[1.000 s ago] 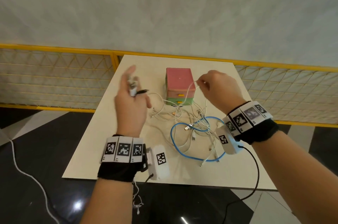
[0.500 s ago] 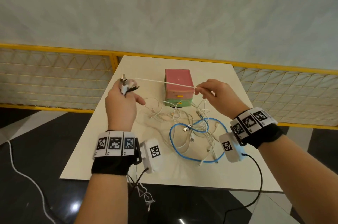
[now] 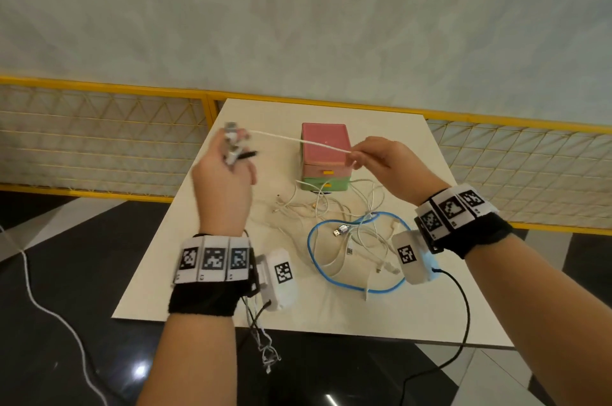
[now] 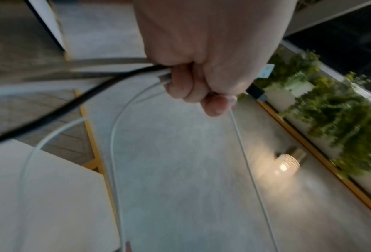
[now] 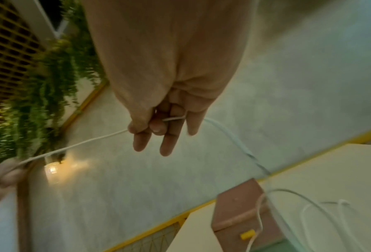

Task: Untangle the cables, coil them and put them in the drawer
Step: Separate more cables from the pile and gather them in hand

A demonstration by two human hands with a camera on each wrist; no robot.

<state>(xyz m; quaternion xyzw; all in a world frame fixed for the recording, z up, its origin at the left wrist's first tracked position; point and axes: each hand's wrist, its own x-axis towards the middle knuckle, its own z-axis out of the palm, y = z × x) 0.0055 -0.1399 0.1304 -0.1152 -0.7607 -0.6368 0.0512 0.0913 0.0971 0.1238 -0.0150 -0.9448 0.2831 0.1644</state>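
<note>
A pale desk (image 3: 205, 273) stood against a yellow-framed mesh railing (image 3: 99, 147) beneath a grey wall, carrying a small drawer unit (image 3: 326, 144) with a pink top and a green bottom drawer near its far edge. In front of the unit lay a tangle of white cables (image 3: 334, 207), with a blue cable (image 3: 331, 279) looped on the desk just nearer the person and a silver USB plug (image 3: 341, 230) resting inside that loop. Above the desk, a white cable (image 3: 298, 140) was stretched taut between the person's two raised hands, crossing over the drawer unit's pink top. The left hand (image 3: 222, 187) was closed in a fist around a bunch of cable ends, white strands and one black cable (image 4: 76, 100) among them, with plugs poking out past the knuckles. The right hand (image 3: 387, 167) pinched the white cable between thumb and forefinger, its other fingers loosely extended. Both wrists wore black bands with printed marker tags and white camera units.
</note>
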